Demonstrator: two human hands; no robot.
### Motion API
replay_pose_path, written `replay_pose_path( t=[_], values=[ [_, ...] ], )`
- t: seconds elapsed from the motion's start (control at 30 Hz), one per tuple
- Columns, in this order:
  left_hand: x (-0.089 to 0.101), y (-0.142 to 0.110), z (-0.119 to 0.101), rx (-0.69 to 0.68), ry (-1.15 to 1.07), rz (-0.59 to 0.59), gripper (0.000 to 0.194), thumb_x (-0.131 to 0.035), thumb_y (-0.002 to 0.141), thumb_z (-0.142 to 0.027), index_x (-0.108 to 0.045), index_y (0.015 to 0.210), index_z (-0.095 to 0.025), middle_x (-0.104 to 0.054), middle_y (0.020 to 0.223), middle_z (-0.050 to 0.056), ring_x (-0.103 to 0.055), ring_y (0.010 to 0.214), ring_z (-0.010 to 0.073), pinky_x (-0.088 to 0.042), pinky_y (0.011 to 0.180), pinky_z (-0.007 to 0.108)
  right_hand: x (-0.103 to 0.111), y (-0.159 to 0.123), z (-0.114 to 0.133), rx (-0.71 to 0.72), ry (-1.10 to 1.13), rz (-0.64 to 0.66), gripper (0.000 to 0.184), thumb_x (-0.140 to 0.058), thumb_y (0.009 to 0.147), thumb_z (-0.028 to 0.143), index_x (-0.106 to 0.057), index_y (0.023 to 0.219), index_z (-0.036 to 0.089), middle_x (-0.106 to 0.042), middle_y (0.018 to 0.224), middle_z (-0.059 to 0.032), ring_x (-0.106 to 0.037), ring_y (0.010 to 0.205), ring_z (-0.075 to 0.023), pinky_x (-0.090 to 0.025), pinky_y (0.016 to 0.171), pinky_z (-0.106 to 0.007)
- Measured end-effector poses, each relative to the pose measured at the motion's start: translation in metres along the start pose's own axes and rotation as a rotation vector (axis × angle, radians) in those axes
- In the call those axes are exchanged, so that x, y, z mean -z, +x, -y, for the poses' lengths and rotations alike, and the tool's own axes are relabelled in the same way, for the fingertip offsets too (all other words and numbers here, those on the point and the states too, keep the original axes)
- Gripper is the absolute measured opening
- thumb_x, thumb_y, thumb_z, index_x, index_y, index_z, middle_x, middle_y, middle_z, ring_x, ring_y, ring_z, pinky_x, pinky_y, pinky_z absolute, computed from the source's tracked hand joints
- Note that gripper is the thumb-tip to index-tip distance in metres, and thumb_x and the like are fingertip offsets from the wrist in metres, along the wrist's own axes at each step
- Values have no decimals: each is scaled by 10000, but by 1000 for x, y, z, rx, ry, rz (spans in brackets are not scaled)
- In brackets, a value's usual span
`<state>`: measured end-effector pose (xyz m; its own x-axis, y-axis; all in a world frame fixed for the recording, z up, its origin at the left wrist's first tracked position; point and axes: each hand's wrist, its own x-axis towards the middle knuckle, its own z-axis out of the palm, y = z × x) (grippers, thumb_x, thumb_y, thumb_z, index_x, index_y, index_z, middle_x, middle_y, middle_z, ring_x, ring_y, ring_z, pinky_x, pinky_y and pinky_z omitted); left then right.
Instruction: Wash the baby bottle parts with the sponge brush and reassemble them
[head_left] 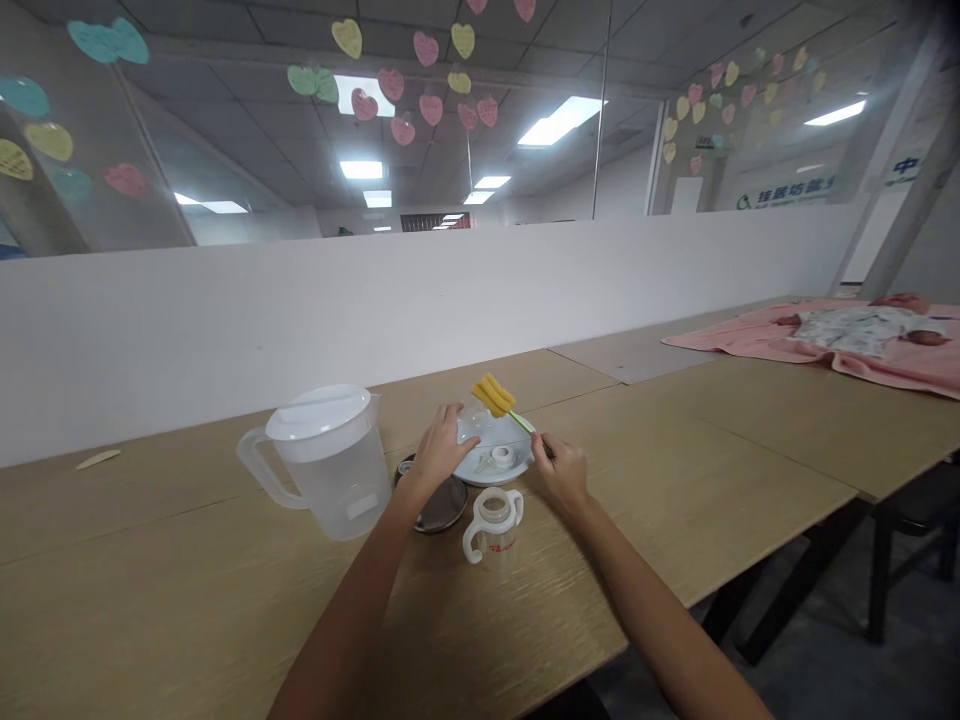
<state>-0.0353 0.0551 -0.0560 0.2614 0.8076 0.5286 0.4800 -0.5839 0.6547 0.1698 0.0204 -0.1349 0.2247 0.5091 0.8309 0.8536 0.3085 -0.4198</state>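
My right hand (562,472) is closed around the thin green handle of a sponge bottle brush, whose yellow sponge head (493,394) points up and to the left. In my left hand (441,445) is a clear plastic bottle cover (474,418), held between thumb and fingers close beside the sponge. Both are above a white plate (526,468), on which lie a white ring (503,456) and a small translucent piece, perhaps a teat. Nearer to me stands an uncapped baby bottle (496,525) with two white handles, upright. A dark round dish (442,508) is partly hidden behind my left forearm.
A lidded clear pitcher (341,470) stands left of my left arm. A flat, pale piece (98,459) lies at far left. At far right, a small figure in patterned clothing (862,330), doll or baby, lies on a pink towel (757,335). A white wall (420,300) bounds the table's back.
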Motion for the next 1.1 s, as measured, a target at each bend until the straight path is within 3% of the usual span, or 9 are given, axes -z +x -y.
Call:
replay_pose_path(
  t=[0.13,0.3,0.47,0.73,0.8,0.87,0.93,1.0,1.1],
  values=[
    [4,1,-15,-48,-160,-145,388,-741,630,-243,-567,976,-214,-534,1035,61,-508,1064,261,-338,1010,420,1,0,0,-3,50,-10,483,-336,920,389,-569,563,162,-501,455,-8,-388,436,-91,-232,475,-235],
    [3,-1,-34,-92,-387,-167,490,-724,625,-159,-568,1083,-235,-480,1106,59,-545,971,190,-460,869,325,4,0,-1,8,136,-34,449,-349,918,355,-552,567,162,-452,447,17,-365,431,-81,-246,474,-230],
    [6,0,-51,-29,-608,-182,644,-715,625,-129,-495,1216,-263,-515,1101,55,-564,922,155,-457,801,259,6,0,-2,6,185,-76,442,-360,913,348,-526,547,162,-417,445,28,-344,428,-74,-261,483,-226],
    [23,5,-56,5,-687,-353,372,-679,714,-281,-577,1067,-222,-666,954,44,-579,957,175,-411,847,259,9,0,3,182,90,-21,408,-392,898,302,-488,521,178,-422,437,25,-330,429,-77,-244,488,-235],
    [24,4,-57,16,-653,-266,318,-694,704,-324,-616,985,-197,-677,865,35,-600,852,165,-428,770,239,10,-1,5,265,83,-11,395,-406,888,283,-463,511,182,-419,437,25,-336,430,-78,-247,496,-238],
    [24,2,-59,60,-594,-92,284,-689,704,-389,-649,872,-163,-661,778,30,-588,677,138,-428,637,222,11,-2,4,311,86,-26,382,-407,882,265,-443,510,187,-411,437,27,-334,427,-80,-246,495,-241],
    [24,-2,-63,94,-532,87,331,-659,730,-435,-664,893,-147,-650,762,25,-543,557,104,-409,556,219,11,-3,2,311,85,-63,372,-392,883,246,-432,518,191,-406,437,30,-331,420,-82,-246,490,-241],
    [28,-5,-68,54,-490,216,399,-651,752,-411,-633,1066,-165,-668,871,36,-572,614,107,-439,609,223,10,-3,0,289,74,-107,362,-375,891,227,-433,535,191,-409,439,31,-337,414,-83,-246,484,-238],
    [38,-9,-75,-105,-418,328,480,-661,761,-323,-557,1217,-213,-614,1185,69,-599,958,170,-459,832,269,9,-4,-2,271,59,-148,358,-366,904,220,-437,555,190,-410,437,32,-355,411,-85,-249,479,-233]
  ],
)
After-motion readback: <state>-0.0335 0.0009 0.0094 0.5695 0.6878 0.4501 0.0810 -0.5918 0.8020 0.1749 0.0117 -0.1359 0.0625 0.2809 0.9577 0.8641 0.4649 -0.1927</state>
